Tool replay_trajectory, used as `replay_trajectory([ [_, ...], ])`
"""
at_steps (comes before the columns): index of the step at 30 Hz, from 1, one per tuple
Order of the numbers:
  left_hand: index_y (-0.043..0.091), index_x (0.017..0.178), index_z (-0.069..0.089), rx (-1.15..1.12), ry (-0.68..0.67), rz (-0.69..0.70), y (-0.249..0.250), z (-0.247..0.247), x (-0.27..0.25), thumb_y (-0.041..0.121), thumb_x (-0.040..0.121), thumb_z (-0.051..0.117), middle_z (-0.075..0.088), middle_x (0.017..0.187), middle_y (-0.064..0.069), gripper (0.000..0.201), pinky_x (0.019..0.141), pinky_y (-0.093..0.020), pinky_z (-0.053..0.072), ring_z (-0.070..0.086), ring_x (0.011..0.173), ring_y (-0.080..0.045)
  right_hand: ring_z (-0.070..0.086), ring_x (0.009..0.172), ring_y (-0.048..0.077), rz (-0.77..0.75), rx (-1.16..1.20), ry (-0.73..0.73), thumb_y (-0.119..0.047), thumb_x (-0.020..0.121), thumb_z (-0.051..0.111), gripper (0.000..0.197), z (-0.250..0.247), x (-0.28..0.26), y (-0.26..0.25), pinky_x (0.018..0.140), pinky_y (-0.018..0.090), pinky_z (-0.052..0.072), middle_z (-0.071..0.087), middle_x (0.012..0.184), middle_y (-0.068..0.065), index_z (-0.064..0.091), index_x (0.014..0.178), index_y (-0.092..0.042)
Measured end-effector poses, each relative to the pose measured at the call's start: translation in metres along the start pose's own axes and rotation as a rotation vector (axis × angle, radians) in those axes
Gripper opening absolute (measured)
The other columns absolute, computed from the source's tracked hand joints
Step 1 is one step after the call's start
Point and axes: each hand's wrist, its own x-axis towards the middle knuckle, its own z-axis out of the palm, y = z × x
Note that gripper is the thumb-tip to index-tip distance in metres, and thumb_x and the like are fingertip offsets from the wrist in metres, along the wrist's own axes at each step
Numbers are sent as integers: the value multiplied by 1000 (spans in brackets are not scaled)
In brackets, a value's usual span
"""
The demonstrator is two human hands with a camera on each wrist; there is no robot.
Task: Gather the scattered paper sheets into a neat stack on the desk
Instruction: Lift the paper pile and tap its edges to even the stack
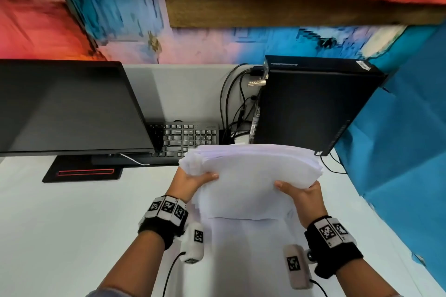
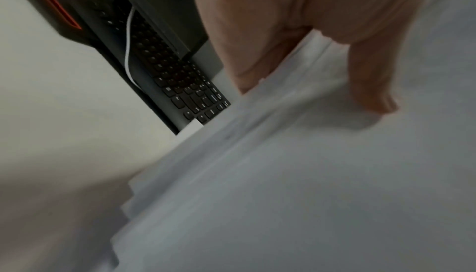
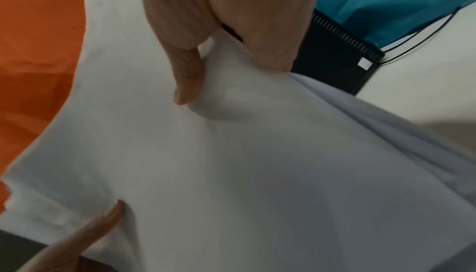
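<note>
The person is holding a thick stack of white paper (image 1: 251, 176) up off the desk (image 1: 60, 219), bowed in the middle, with its edges fanned and uneven. The left hand (image 1: 190, 182) is gripping the stack's left side, thumb lying on top, and the right hand (image 1: 301, 194) is gripping the right side the same way. More sheets (image 1: 246, 248) are lying flat on the desk below. Behind are sitting a dark monitor (image 1: 67, 106), a black keyboard (image 1: 185, 137) whose faint logo is too blurred to read, and a black computer tower (image 1: 311, 103) bearing small illegible stickers.
</note>
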Motion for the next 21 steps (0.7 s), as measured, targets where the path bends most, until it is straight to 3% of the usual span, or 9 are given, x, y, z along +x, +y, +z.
replay_trajectory([
  [5,22,75,67,94,144,5,-1,18,-4,8,71,79,71,74,3,19,72,-34,54,64,71,-13,70,69,16,27,2,67,11,72,69,30,2,0,1,53,21,55,75,76,-2,66,86,-15],
  [8,5,72,67,154,193,87,8,30,-8,6,75,75,58,55,14,9,66,-16,45,55,55,12,70,74,16,0,31,106,9,76,68,27,4,2,-8,53,18,54,70,87,4,64,92,-13],
  [10,-19,73,58,163,251,165,11,35,-11,0,76,73,52,56,-3,24,58,-2,37,49,48,16,70,67,2,-50,42,86,9,77,67,33,3,5,-16,53,12,53,69,88,1,62,104,-9],
  [11,-22,69,54,156,267,197,12,36,-13,-3,75,73,52,61,0,27,55,0,35,46,46,17,69,67,-2,-69,42,72,8,76,68,37,1,7,-17,54,10,52,71,87,-2,61,108,-9],
  [13,-13,59,53,160,286,196,10,34,-16,-3,72,76,51,45,7,28,52,-1,37,47,44,14,69,68,-4,-84,28,50,6,73,70,40,1,10,-20,56,9,52,74,80,-8,61,108,-12],
  [15,16,66,62,128,241,144,7,31,-20,8,67,83,60,56,13,22,57,-8,46,55,51,7,71,74,3,-98,28,28,-1,66,73,46,-2,13,-15,60,14,54,74,85,-5,60,109,-9],
  [16,22,76,64,102,218,125,4,29,-22,18,62,86,65,68,9,26,63,-14,50,59,58,3,70,78,7,-106,46,16,-1,68,70,47,-3,14,-12,64,17,55,73,89,-3,56,112,-6],
  [18,13,92,68,80,191,91,-5,23,-23,28,53,87,70,86,-2,46,75,-23,54,67,76,-13,67,80,7,-151,98,-1,12,79,54,40,-6,15,-8,68,18,55,71,88,-7,49,115,-5],
  [21,-1,98,69,17,169,61,-9,20,-22,13,56,88,73,95,-13,48,74,-25,56,71,86,-22,63,82,8,-201,78,14,21,81,38,39,-11,19,-11,73,19,52,68,87,-7,54,104,-7],
])
